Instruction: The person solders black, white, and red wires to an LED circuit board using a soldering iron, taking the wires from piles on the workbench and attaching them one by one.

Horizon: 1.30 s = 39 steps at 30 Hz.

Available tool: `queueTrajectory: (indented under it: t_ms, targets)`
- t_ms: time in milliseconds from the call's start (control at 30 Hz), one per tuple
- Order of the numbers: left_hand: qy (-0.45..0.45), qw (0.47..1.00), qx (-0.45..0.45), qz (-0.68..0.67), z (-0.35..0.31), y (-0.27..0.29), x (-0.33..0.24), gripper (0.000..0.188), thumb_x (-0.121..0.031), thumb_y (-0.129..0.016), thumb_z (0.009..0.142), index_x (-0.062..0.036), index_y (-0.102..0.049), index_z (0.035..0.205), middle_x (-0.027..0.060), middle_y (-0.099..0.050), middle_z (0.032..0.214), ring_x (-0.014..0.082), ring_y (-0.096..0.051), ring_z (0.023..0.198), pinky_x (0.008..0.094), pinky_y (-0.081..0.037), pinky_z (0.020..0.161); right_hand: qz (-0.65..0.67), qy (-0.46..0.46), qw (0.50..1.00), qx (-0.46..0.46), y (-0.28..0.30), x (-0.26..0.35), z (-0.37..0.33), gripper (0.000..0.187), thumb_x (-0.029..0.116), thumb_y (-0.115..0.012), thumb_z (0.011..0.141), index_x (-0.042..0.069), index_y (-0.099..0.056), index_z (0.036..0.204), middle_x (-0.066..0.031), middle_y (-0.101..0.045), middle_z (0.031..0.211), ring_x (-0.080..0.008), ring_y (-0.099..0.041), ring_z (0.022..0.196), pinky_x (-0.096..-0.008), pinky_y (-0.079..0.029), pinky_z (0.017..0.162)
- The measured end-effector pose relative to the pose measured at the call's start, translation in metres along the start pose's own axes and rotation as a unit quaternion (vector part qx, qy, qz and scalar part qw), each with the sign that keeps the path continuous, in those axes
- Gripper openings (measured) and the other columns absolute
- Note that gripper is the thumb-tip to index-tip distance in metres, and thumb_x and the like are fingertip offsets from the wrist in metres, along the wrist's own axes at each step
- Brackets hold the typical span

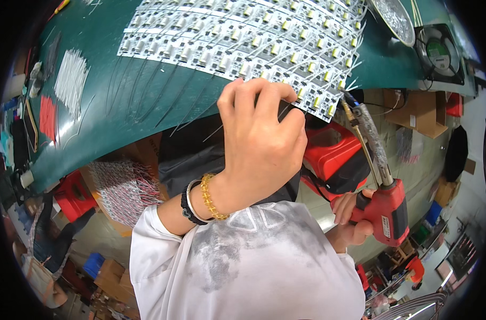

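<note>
White cloth lies nearest us, a shirt with a grey print. Just beyond, our right grip is wrapped round a red soldering gun; a pale label on its side carries tiny print. The gun's slim metal end points up to the right end of the white circuit boards, and whether it touches them we cannot tell.

Our left grip, with a yellow beaded bracelet at the wrist, has its fingers bent at the near edge of the boards; we cannot tell whether it pinches anything. The boards lie in rows on the green surface, stretching away beyond our left grip, studded with yellow components.

Below the surface to the left, a cardboard box with dark lettering sits by a stack of boards with red and white wires. White wires and red wires lie bundled on the left of the surface. Farther off at the right we see a black-framed fan with a green printed label at its hub, and a round dish filled with glinting silvery material.
</note>
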<state>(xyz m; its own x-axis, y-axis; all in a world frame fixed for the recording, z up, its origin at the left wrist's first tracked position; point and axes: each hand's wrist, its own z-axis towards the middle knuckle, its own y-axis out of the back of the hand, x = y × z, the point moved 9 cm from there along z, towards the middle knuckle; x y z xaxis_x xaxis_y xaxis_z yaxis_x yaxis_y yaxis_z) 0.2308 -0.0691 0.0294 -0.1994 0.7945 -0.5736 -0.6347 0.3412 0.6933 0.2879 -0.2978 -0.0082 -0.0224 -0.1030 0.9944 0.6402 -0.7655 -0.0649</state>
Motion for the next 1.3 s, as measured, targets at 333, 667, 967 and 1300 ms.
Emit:
queueTrajectory:
  t_ms: [333, 667, 967, 1300]
  targets:
    - [0.010, 0.982, -0.103, 0.156, -0.007, 0.097, 0.054, 0.006, -0.008, -0.067, 0.078, -0.0084, -0.062, 0.082, 0.0065, -0.061, 0.086, 0.0263, -0.057, 0.080, 0.0405, -0.040, 0.075, -0.110, 0.175, 0.975, -0.086, 0.033, 0.015, 0.033, 0.068, 0.044, -0.055, 0.094, -0.009, -0.038, 0.133, -0.0034, -0.042, 0.055, -0.0133, -0.041, 0.046, -0.0307, -0.040, 0.053]
    - [0.033, 0.915, 0.036, 0.400, -0.031, 0.181, 0.160, 0.010, -0.006, -0.068, 0.074, -0.0047, -0.062, 0.081, 0.0081, -0.059, 0.082, 0.0269, -0.056, 0.082, 0.0387, -0.042, 0.073, -0.542, 0.284, 0.785, -0.101, 0.063, 0.116, 0.063, 0.026, 0.017, -0.069, 0.089, -0.006, -0.059, 0.098, -0.0098, -0.057, 0.069, -0.0152, -0.051, 0.054, -0.0261, -0.040, 0.052]
    - [-0.010, 0.915, 0.000, 0.402, -0.004, 0.217, 0.186, 0.005, -0.007, -0.066, 0.076, -0.0045, -0.061, 0.076, 0.0108, -0.058, 0.073, 0.0282, -0.057, 0.073, 0.0415, -0.043, 0.068, -0.392, 0.177, 0.903, -0.020, 0.065, 0.080, 0.069, 0.022, 0.013, -0.062, 0.092, -0.006, -0.056, 0.102, -0.0085, -0.056, 0.076, -0.0127, -0.048, 0.056, -0.0263, -0.038, 0.051]
    - [0.275, 0.864, 0.073, 0.415, 0.024, 0.267, 0.343, 0.014, -0.006, -0.061, 0.073, 0.0004, -0.063, 0.086, 0.0187, -0.067, 0.089, 0.0359, -0.064, 0.089, 0.0415, -0.049, 0.079, -0.358, 0.145, 0.922, -0.009, 0.110, 0.046, 0.065, 0.032, 0.026, -0.066, 0.091, -0.004, -0.054, 0.095, -0.0058, -0.048, 0.064, -0.0118, -0.042, 0.049, -0.0257, -0.032, 0.048]
